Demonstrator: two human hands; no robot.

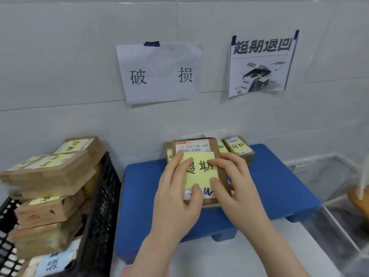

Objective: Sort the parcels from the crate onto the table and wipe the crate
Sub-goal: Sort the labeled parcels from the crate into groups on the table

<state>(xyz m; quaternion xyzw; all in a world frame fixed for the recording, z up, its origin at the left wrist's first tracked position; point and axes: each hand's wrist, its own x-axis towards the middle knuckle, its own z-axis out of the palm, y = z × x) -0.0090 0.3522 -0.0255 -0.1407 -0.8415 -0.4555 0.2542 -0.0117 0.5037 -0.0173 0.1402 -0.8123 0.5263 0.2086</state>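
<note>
Both hands hold a brown cardboard parcel [216,154] over the blue table [279,182]. A yellow handwritten note [201,168] and a white barcode label cover its top. My left hand [175,194] grips its near-left corner, with fingers and thumb lying on the note. My right hand [237,186] grips its right side, thumb on the note. At the left stands the black crate [99,196], piled with several more labelled parcels [50,172]. Other parcels [238,148] lie at the table's back edge.
Two paper signs hang on the tiled wall: a plain one [159,72] above the table's left half and a printed one [261,62] above its right. A white ledge [323,166] and an orange object [359,198] lie to the right.
</note>
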